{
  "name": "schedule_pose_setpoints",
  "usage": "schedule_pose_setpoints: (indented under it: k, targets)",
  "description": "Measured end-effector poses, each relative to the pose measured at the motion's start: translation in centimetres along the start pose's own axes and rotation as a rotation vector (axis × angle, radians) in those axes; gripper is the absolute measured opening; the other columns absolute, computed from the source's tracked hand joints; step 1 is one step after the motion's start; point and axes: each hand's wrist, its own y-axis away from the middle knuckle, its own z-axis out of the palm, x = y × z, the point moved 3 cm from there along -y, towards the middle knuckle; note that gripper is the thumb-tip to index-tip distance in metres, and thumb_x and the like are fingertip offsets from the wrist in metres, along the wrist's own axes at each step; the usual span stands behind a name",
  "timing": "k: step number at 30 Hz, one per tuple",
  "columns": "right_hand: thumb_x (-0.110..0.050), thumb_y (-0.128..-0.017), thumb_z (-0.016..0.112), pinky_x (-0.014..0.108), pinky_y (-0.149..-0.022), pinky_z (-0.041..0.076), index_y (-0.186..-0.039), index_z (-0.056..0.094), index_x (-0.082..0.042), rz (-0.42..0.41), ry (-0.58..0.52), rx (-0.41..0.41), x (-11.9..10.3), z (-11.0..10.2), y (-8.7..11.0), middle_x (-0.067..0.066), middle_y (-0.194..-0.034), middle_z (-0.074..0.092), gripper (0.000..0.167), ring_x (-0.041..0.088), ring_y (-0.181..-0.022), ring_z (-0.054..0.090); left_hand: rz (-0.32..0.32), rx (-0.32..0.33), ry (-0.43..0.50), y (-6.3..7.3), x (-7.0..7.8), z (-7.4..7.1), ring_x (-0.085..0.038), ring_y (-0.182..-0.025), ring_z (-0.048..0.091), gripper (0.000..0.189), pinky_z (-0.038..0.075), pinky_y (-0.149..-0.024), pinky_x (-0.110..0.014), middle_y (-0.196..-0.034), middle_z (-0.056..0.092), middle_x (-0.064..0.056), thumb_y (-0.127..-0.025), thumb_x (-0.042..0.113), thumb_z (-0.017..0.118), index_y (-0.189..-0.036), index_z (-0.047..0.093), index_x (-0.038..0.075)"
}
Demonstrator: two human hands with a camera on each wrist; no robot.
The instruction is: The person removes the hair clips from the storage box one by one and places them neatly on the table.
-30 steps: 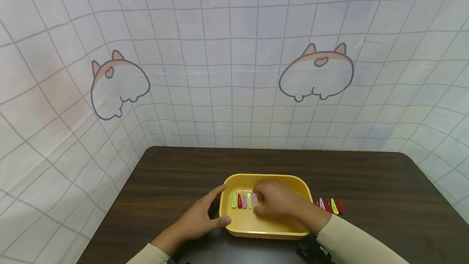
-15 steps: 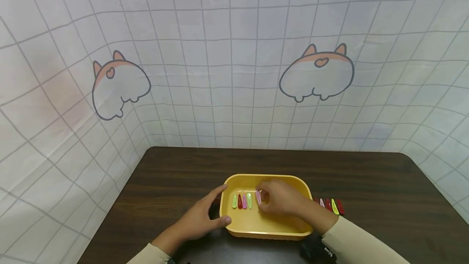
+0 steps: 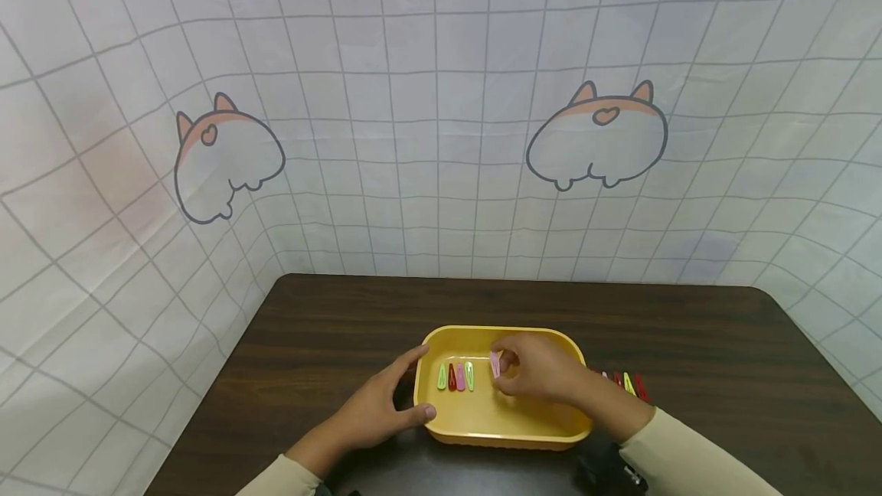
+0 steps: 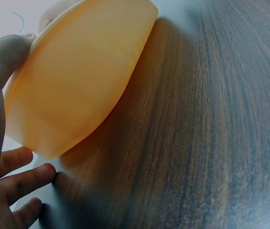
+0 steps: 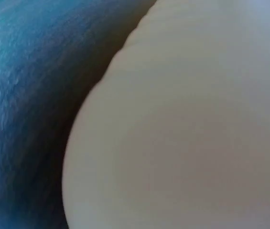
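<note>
Right hand pinches pale-pink clip, long axis pointing forward, slightly left; left hand, fingers spread, touches tray

Head cam: soft even light, backdrop grid splaying toward edges. Left wrist: kinda hazy, glare on tabletop lower right, shadow beside tray. Right wrist: super blurry, bluish cast on left.

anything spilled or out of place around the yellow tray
Nothing stands out. Four clips lie in a tidy row in the tray; the tilted pink clip is in the right grip. Clips outside are partly hidden.
</note>
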Motion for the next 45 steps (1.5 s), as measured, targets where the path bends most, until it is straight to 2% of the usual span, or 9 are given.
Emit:
schedule_pose_setpoints:
  k: [6, 13, 17, 24, 31, 45]
  targets:
    - [-0.024, -0.083, 0.085, 0.030, -0.075, 0.052, -0.122, 0.071, -0.004, 0.009, -0.003, 0.026, 0.5, -1.2, 0.8, -0.013, -0.085, 0.069, 0.047, 0.007, -0.081, 0.064, 0.006, 0.004, -0.004, -0.1, 0.1, 0.0, -0.021, -0.132, 0.053, 0.088, 0.042, -0.107, -0.055, -0.148, 0.051, 0.000, -0.092, 0.051, 0.074, -0.163, 0.025, 0.032]
    - [-0.025, -0.083, 0.086, 0.028, -0.072, 0.051, -0.126, 0.070, -0.003, 0.040, -0.038, 0.029, 1.2, -2.1, 1.6, -0.016, -0.085, 0.067, 0.050, 0.007, -0.081, 0.063, 0.001, 0.009, -0.007, -0.1, 0.1, 0.0, -0.021, -0.132, 0.053, 0.088, 0.041, -0.107, -0.055, -0.147, 0.052, -0.001, -0.092, 0.050, 0.074, -0.163, 0.026, 0.031]
    - [-0.024, -0.084, 0.086, 0.028, -0.071, 0.051, -0.125, 0.070, -0.002, 0.036, -0.044, 0.028, 1.4, -2.4, 2.0, -0.016, -0.085, 0.067, 0.050, 0.009, -0.080, 0.064, -0.003, 0.008, -0.006, -0.1, 0.2, 0.0, -0.021, -0.132, 0.053, 0.088, 0.041, -0.107, -0.055, -0.147, 0.053, -0.001, -0.092, 0.049, 0.075, -0.163, 0.026, 0.030]
    - [-0.026, -0.083, 0.086, 0.031, -0.077, 0.053, -0.126, 0.070, -0.003, 0.038, -0.014, 0.052, 1.6, -3.0, 2.8, -0.016, -0.088, 0.069, 0.051, 0.006, -0.084, 0.064, -0.013, 0.002, 0.000, -0.2, 0.4, 0.0, -0.020, -0.132, 0.053, 0.088, 0.040, -0.108, -0.055, -0.148, 0.052, 0.000, -0.092, 0.049, 0.075, -0.163, 0.026, 0.029]
    - [-0.026, -0.083, 0.086, 0.027, -0.071, 0.050, -0.126, 0.070, -0.003, 0.047, -0.024, 0.068, 2.3, -4.0, 3.6, -0.019, -0.087, 0.067, 0.052, 0.011, -0.082, 0.064, -0.022, 0.001, -0.004, -0.1, 0.4, 0.0, -0.021, -0.133, 0.052, 0.088, 0.040, -0.108, -0.056, -0.148, 0.051, 0.000, -0.092, 0.050, 0.075, -0.163, 0.026, 0.031]
    - [-0.024, -0.083, 0.087, 0.027, -0.071, 0.050, -0.126, 0.070, -0.001, 0.027, -0.019, 0.096, 3.1, -5.3, 5.3, -0.020, -0.087, 0.066, 0.052, 0.010, -0.081, 0.064, -0.015, -0.002, -0.005, -0.2, 0.2, 0.0, -0.022, -0.133, 0.053, 0.088, 0.041, -0.108, -0.056, -0.149, 0.050, 0.000, -0.092, 0.052, 0.074, -0.163, 0.025, 0.031]
